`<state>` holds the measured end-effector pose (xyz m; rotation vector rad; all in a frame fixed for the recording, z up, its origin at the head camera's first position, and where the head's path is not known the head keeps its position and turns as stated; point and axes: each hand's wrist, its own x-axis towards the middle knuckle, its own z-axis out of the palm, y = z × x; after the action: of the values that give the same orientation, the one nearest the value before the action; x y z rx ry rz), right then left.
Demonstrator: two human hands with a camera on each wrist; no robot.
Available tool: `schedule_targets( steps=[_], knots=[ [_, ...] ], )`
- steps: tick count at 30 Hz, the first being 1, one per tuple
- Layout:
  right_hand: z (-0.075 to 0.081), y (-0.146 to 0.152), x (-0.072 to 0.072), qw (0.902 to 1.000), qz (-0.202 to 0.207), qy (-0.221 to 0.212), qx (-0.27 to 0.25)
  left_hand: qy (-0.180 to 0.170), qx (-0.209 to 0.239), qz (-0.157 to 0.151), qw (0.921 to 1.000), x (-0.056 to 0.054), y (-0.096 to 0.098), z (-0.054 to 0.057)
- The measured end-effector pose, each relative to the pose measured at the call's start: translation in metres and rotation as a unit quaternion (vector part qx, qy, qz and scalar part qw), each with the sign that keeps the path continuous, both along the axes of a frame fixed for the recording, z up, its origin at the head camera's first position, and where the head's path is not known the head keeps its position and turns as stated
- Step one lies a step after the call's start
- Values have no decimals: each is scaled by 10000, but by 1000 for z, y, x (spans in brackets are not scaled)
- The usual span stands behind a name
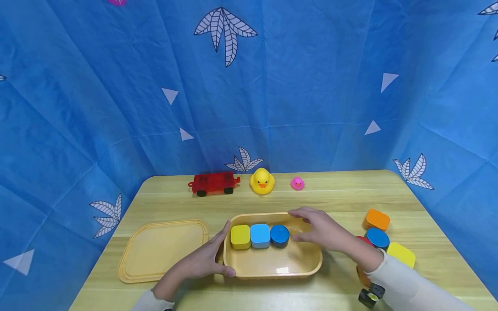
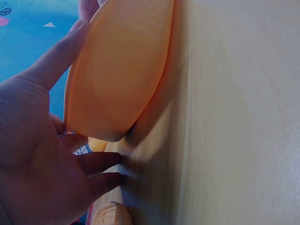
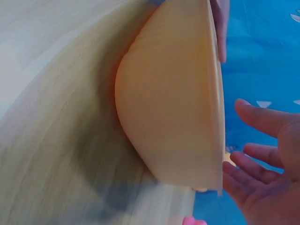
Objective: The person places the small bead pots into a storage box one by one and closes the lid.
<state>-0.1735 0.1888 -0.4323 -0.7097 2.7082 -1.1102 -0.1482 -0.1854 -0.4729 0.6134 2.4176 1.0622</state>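
A shallow tan plastic box (image 1: 274, 268) lies on the table in the head view. Inside, along its far side, sit a yellow block (image 1: 240, 236), a light blue block (image 1: 260, 236) and a dark blue round block (image 1: 279, 235) in a row. My left hand (image 1: 204, 259) rests against the box's left end, thumb at the near corner and fingers spread and mostly straight. Over the far right part of the box, my right hand (image 1: 320, 229) has its fingers apart, and I see nothing between them. In the right wrist view its fingers (image 3: 260, 119) are beside the rim.
A tan lid (image 1: 163, 250) lies left of the box. Right, partly behind my forearm, are an orange block (image 1: 376, 220), a blue round block (image 1: 378, 238), a yellow block (image 1: 401, 255) and others. A red toy wagon (image 1: 214, 182), yellow duck (image 1: 262, 181) and pink duck (image 1: 297, 183) stand behind.
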Motion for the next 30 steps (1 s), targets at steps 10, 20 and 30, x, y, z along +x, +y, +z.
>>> schedule_targets(
  steps=[10,20,30],
  knots=[
    [4,29,5,9995,-229,216,6,-69,27,34,10000,0,2,-1],
    [8,68,11,9968,-651,440,127,-75,-36,68,9999,0,3,0],
    [8,110,16,9922,-1075,383,493,-89,-43,67,9999,0,2,0]
  ],
)
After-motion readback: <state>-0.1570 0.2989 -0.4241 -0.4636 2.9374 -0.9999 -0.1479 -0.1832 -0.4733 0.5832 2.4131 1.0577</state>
